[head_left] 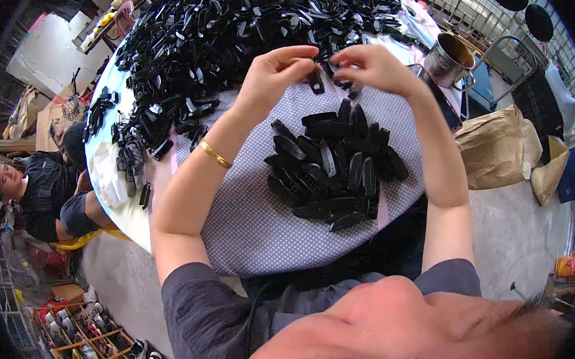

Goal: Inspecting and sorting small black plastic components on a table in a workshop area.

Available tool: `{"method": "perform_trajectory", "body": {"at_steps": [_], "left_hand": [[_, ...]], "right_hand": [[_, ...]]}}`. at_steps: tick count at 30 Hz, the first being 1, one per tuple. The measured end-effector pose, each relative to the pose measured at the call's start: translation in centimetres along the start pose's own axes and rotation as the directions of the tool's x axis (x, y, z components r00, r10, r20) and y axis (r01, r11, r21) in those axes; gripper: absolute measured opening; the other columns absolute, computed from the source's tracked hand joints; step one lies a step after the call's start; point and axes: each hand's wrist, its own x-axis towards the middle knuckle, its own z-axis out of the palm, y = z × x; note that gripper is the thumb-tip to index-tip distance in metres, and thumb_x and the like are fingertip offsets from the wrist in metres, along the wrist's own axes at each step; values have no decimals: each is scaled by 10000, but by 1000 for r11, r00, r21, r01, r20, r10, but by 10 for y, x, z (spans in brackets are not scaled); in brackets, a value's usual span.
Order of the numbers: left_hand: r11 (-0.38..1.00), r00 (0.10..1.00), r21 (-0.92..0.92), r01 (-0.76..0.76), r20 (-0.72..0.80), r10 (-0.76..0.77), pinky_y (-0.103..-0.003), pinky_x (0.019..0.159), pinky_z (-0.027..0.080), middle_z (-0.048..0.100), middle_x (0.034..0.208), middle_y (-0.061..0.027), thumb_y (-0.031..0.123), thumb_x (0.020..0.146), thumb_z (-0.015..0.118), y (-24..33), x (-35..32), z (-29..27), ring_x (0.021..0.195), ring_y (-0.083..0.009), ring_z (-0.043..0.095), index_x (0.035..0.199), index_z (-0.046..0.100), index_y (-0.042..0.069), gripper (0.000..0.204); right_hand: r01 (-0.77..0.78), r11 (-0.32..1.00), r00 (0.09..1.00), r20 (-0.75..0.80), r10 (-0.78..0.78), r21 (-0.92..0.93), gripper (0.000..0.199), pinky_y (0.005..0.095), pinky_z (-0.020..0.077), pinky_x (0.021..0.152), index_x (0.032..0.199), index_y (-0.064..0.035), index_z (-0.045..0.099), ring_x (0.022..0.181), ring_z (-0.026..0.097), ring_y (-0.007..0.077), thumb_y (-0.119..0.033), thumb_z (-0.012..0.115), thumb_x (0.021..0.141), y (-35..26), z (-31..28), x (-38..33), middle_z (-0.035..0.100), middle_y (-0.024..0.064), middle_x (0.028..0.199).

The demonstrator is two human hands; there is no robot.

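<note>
My left hand [278, 75] is raised over the far part of the patterned cloth, its thumb and fingers pinching a small black plastic piece [316, 83] with a light spot on it. Facing it, my right hand [377, 70] is held close by with curled fingers. Motion blurs those fingertips, and whether they grip anything is unclear. Below both hands lies a small heap of elongated, glossy black plastic pieces [330, 162] on the cloth [235, 204]. Beyond the hands, a far larger pile of similar black pieces [222, 36] spreads over the round table.
A metal pot [450, 59] stands at the table's right edge, with brown paper bags [498, 149] below it. White gloves [108, 173] lie at the left rim near a dark grey glove [131, 165]. A seated person [45, 188] is at left, beyond a shoe rack [98, 346].
</note>
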Motion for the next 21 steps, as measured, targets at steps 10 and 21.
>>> {"method": "perform_trajectory", "body": {"at_steps": [10, 21], "left_hand": [[702, 945, 665, -257, 324, 39, -314, 639, 476, 645, 735, -104, 270, 792, 588, -12, 21, 25, 679, -211, 616, 865, 673, 70, 230], [284, 960, 928, -241, 270, -69, -382, 737, 472, 590, 869, -197, 251, 687, 609, -52, 59, 51, 834, -322, 584, 764, 666, 35, 236]], "right_hand": [[-31, 857, 997, -81, -13, -515, 233, 340, 464, 713, 878, -81, 666, 802, 587, 273, -247, 620, 722, 42, 7, 4, 613, 114, 828], [-113, 898, 953, -302, -23, -425, 189, 380, 478, 673, 864, -45, 611, 758, 600, 304, -91, 533, 699, 51, 7, 6, 615, 153, 791]]}}
